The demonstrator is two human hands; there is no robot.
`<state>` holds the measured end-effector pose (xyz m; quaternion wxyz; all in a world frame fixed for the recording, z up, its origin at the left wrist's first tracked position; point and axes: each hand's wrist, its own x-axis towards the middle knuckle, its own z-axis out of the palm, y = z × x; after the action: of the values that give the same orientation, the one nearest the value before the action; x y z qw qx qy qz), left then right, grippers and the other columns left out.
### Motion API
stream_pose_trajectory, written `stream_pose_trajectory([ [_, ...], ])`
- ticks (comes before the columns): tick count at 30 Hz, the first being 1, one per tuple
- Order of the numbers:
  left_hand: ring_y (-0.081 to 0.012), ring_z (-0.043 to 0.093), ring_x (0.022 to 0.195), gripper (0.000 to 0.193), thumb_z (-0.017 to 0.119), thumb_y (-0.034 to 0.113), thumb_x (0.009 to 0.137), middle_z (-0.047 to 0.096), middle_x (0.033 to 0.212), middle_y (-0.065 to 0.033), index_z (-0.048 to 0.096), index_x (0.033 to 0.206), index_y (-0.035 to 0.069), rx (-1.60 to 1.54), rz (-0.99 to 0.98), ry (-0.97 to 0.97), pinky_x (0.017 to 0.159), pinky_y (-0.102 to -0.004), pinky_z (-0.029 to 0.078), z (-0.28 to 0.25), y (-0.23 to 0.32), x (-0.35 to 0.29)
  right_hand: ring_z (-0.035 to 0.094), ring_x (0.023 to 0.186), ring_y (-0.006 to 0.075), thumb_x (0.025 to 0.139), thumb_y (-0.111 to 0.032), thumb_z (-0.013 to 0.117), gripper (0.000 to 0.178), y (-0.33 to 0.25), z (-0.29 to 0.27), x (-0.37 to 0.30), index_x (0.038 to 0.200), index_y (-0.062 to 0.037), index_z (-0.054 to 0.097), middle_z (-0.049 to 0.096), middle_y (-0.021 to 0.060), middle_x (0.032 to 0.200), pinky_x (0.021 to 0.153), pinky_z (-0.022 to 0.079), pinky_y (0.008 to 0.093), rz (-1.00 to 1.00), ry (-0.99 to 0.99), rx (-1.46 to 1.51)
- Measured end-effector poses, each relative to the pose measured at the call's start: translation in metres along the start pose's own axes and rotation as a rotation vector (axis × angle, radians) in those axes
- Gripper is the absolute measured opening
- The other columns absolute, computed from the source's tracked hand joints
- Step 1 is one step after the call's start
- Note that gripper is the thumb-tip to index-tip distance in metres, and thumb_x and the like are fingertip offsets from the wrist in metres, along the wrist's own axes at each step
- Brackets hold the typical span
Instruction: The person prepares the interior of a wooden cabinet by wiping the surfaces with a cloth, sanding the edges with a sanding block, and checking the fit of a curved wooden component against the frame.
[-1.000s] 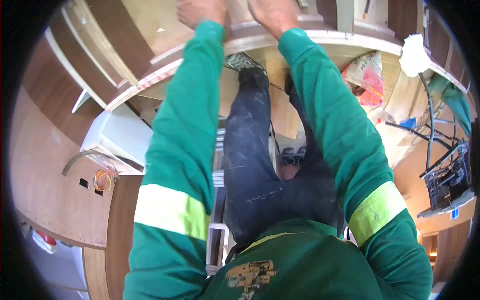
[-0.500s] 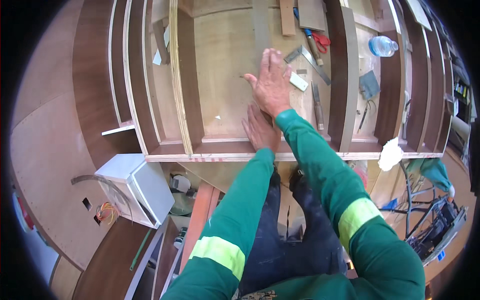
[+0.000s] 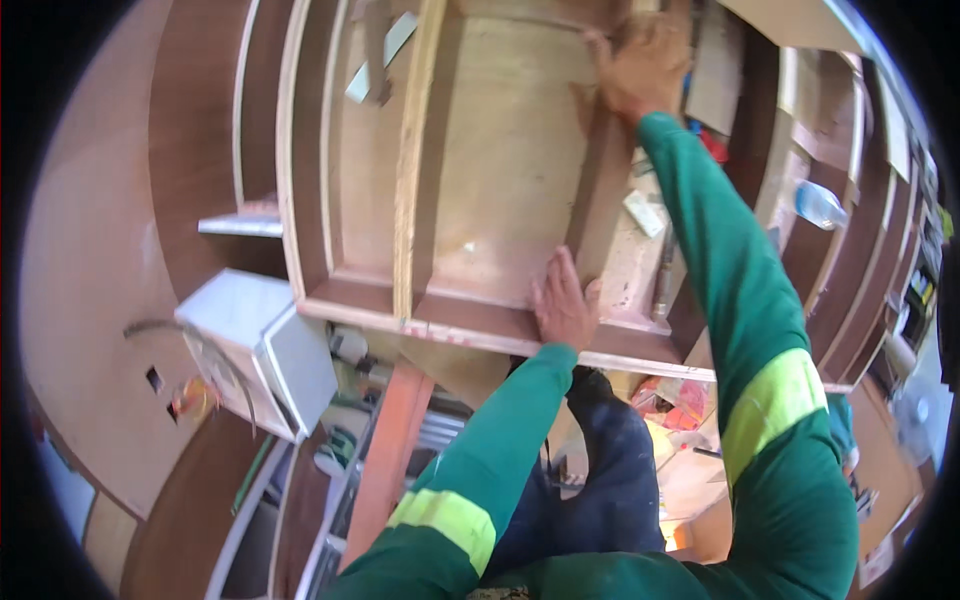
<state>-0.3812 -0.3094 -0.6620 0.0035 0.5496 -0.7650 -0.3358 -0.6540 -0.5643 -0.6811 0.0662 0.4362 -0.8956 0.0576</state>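
Observation:
A wooden cabinet frame (image 3: pixel 350 300) of plywood panels with dark brown edges lies flat in front of me. A brown upright divider board (image 3: pixel 600 200) stands inside it. My left hand (image 3: pixel 562 305) presses flat on the near rail of the frame, right at the foot of this divider. My right hand (image 3: pixel 640 65) reaches to the far end and grips the top of the same divider. Both arms wear green sleeves with yellow bands.
A thin pale wooden strip (image 3: pixel 408 160) lies along the frame to the left. Small tools and a red-handled item (image 3: pixel 712 142) lie in the bay to the right, with a plastic bottle (image 3: pixel 820 205) beyond. A white box (image 3: pixel 265 350) and an orange beam (image 3: pixel 390 450) stand below the frame.
The view has swung upward from my legs to the frame. My right hand has reached farther away along the divider; my left hand stays at the near rail.

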Motion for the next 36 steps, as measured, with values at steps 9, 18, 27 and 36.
stream_pose_trajectory([
  [9,-0.0367,0.036,0.151,0.082,0.057,0.039,0.102,0.036,0.162,-0.0238,0.02,0.162,-0.001,-0.075,-0.011,0.015,0.125,-0.0602,0.017,-0.01,0.001,0.003,0.019,0.158,0.0396,0.095,-0.083,0.034,0.109,-0.004,0.003,-0.009,0.163,0.0017,0.023,0.023,0.0203,0.171,0.122,0.019,0.0666,0.026,0.008,0.174],
  [18,-0.0353,0.034,0.152,0.085,0.06,0.041,0.1,0.037,0.162,-0.0219,0.02,0.162,-0.001,-0.078,-0.04,-0.007,0.126,-0.0603,0.015,-0.012,0.005,0.006,0.022,0.157,0.0383,0.097,-0.077,0.041,0.106,-0.008,-0.024,-0.1,0.162,0.0043,0.02,0.028,0.0258,0.166,0.122,0.019,0.0655,0.09,-0.088,0.238],
  [27,-0.0363,0.032,0.151,0.089,0.054,0.053,0.101,0.035,0.162,-0.0224,0.023,0.162,-0.005,0.076,-0.004,0.046,0.126,-0.0578,0.015,0.005,-0.006,0.007,0.036,0.149,0.047,0.099,-0.073,0.041,0.099,-0.014,-0.016,-0.099,0.159,0.0045,0.028,0.036,0.0296,0.161,0.122,0.028,0.0557,0.125,-0.098,0.228],
  [36,-0.0444,0.027,0.151,0.087,0.073,0.035,0.096,0.029,0.161,-0.0312,0.027,0.155,-0.009,0.062,-0.462,0.824,0.126,-0.0485,0.022,-0.312,-0.177,0.0,0.031,0.153,0.0415,0.096,-0.081,0.037,0.104,-0.004,-0.027,-0.09,0.162,-0.0015,0.023,0.027,0.0254,0.167,0.122,0.024,0.0591,0.098,-0.133,0.154],
])
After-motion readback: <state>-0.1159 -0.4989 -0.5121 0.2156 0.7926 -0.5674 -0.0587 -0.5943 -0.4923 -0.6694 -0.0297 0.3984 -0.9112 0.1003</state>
